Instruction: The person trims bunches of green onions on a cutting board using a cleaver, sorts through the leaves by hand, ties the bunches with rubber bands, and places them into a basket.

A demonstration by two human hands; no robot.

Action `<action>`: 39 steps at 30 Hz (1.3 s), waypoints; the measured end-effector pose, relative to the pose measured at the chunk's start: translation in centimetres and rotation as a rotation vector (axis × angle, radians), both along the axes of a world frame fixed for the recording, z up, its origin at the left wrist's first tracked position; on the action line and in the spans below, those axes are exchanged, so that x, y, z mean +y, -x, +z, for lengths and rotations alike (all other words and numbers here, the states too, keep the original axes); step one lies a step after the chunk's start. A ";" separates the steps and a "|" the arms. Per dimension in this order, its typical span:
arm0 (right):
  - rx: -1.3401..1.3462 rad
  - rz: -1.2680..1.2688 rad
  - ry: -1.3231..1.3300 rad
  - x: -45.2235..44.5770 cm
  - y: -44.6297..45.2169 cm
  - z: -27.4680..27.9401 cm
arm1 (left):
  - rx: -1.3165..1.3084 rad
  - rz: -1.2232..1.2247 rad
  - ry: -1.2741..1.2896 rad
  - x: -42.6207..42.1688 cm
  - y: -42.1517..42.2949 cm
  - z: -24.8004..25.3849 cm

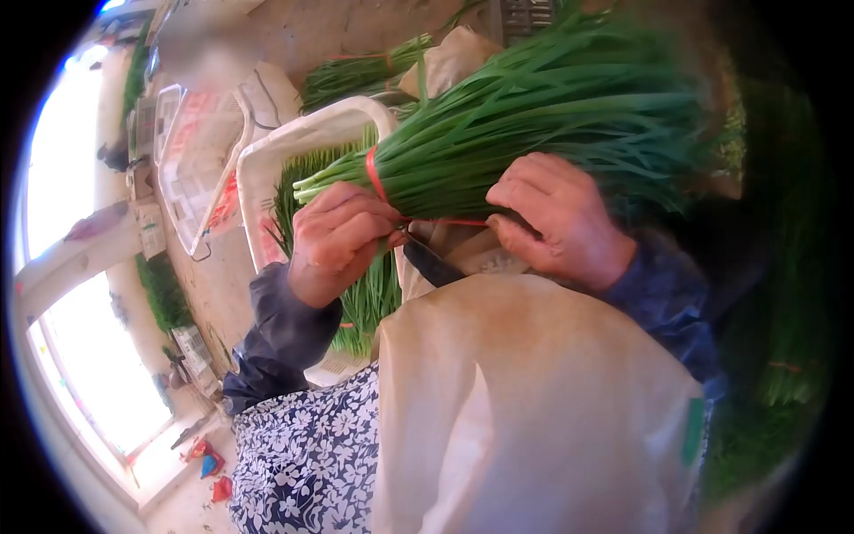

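Note:
A thick bunch of green chives [534, 116] lies across in front of me, its pale cut ends to the left and the leaves fanning to the right. Around it near the cut ends runs a red tie [375, 173]. My left hand [342, 236] is closed at the underside of the bunch, fingers pinched on the tie. From there a stretch of the red strip runs right to my right hand [560, 214], whose thumb and fingers pinch its other end below the leaves. The exact grip of the left fingertips is partly hidden.
A white plastic crate [253, 178] holding more chives stands behind my left hand. Beyond it are another white crate [191, 169] and a tied chive bundle [356, 76]. A pale apron [534, 400] covers my lap. More greens [783, 383] lie in shadow at right.

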State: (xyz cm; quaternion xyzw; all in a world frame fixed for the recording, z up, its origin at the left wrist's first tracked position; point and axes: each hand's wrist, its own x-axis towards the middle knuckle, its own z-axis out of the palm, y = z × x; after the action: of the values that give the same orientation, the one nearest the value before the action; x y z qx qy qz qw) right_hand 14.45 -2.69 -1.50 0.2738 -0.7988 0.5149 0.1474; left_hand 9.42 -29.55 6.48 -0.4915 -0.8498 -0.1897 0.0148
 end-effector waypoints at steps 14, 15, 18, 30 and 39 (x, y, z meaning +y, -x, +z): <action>0.157 -0.075 -0.079 -0.9 -1.4 -0.3 | -0.344 -0.239 0.193 15.4 5.5 7.5; 0.158 -0.111 -0.072 -0.5 -2.0 -0.2 | -0.069 -0.077 0.189 15.4 6.9 6.5; 0.207 -0.110 -0.022 0.4 -2.8 -0.1 | -0.145 0.135 0.481 15.6 7.8 2.4; -0.129 -0.332 -0.347 1.1 -2.7 -1.6 | -0.950 0.344 -0.379 11.8 12.0 -1.9; -0.159 -0.330 -0.303 1.5 -3.8 -1.7 | -0.994 0.394 -0.545 11.3 10.6 -1.7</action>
State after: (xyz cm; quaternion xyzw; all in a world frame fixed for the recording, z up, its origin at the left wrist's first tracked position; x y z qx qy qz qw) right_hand 18.21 -1.22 -3.23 0.1172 -0.9101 0.3779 0.1233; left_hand -1.22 -18.26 4.75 -0.1554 -0.7506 -0.6019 -0.2241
